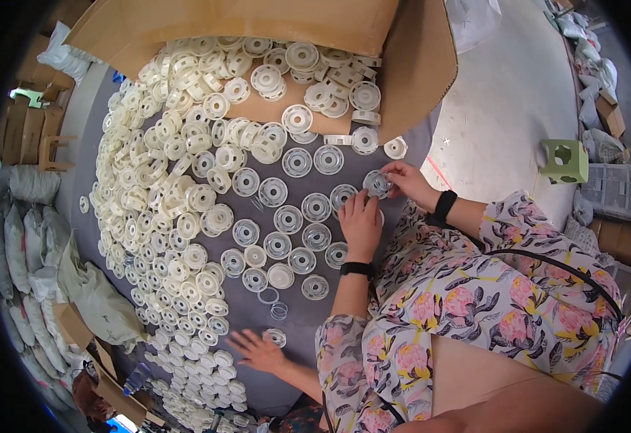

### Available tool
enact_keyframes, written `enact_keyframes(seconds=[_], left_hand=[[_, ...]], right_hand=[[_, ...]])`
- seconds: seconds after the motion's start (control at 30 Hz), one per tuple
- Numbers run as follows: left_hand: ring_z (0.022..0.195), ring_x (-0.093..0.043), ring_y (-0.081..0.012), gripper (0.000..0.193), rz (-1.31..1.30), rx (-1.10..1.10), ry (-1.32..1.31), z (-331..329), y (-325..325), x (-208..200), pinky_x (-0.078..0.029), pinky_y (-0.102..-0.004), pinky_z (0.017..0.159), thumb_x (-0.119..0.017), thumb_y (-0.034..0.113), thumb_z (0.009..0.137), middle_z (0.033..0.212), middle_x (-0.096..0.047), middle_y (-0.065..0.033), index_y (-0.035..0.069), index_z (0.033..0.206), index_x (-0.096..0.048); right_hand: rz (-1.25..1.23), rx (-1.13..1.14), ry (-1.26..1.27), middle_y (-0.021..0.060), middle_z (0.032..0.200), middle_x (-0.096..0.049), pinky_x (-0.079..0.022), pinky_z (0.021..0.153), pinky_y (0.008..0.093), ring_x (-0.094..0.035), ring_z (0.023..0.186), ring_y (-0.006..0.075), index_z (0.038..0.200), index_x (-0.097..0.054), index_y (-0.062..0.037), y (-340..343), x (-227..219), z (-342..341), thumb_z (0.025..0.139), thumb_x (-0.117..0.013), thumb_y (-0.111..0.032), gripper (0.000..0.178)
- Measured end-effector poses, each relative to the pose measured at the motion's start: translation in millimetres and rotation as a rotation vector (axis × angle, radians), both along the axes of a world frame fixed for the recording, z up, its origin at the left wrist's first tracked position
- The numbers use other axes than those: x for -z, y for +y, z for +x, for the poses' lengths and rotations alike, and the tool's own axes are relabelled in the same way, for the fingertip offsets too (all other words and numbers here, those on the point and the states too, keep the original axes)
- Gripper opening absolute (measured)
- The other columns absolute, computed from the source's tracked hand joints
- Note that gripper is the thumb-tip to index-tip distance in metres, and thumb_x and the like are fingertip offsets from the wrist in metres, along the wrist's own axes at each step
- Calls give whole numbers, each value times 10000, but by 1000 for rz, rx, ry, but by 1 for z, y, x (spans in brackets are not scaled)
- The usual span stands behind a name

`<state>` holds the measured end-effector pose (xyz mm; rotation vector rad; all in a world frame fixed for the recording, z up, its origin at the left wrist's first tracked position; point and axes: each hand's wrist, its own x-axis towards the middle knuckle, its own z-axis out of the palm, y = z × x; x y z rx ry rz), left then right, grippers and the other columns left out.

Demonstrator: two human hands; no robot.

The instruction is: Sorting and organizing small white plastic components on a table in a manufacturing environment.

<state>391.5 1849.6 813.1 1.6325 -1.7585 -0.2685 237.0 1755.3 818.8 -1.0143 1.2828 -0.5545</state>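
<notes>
Round cream plastic parts with a centre hole lie on a dark grey table [236,307]. Nearest me are several loose pieces whose faces look grey, such as a disc [317,207]. My right hand [411,182] has its thumb and fingers closed at the edge of a grey-faced disc [377,185]. Beside it, my left hand [361,222] rests with fingers spread over the discs, its fingertips by another disc [342,196]. What lies under the left palm is hidden. Thin metal rings [279,311] lie loose on the table, nearer its front.
A tipped cardboard box [416,79] spills parts across the far side. A large heap of cream parts [164,195] covers the left. Another person's spread hand [258,351] is at the lower left, by a single disc. A green stool [564,161] stands right on the floor.
</notes>
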Motion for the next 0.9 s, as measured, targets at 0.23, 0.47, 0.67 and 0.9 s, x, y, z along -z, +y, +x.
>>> enact_keyframes(seconds=[0.23, 0.47, 0.67, 0.9], left_hand=[[1004, -526, -263, 180, 15, -60, 5, 7, 5, -3, -375, -417, 853, -632, 111, 762, 1087, -595, -42, 125, 942, -635], [973, -540, -260, 222, 11, -168, 106, 18, 25, 1, -375, -409, 852, -640, 85, 761, 1068, -602, -43, 124, 980, -631], [975, -539, -266, 226, 15, -296, 127, 24, 41, -1, -373, -408, 852, -641, 88, 762, 1057, -605, -45, 99, 987, -624], [976, -538, -274, 225, 22, -326, 138, 25, 57, 0, -373, -411, 855, -635, 84, 767, 1059, -603, -48, 102, 991, -625]], right_hand=[[-74, -191, 74, 83, 941, -566, -536, 582, 241, -613, 647, 119, 1171, -543, -40, 6, 0, 4, 905, -503, -113, 279], [-643, -347, 403, 144, 992, -516, -523, 641, 365, -597, 672, 279, 1217, -506, -84, 13, -22, 8, 857, -517, -116, 361], [-808, -458, 737, 207, 799, -609, -500, 644, 439, -614, 711, 359, 1099, -520, 2, -36, -14, 40, 800, -552, -167, 345], [-856, -608, 903, 203, 720, -616, -489, 620, 456, -615, 695, 371, 898, -558, 17, -46, -24, 53, 751, -564, -168, 237]])
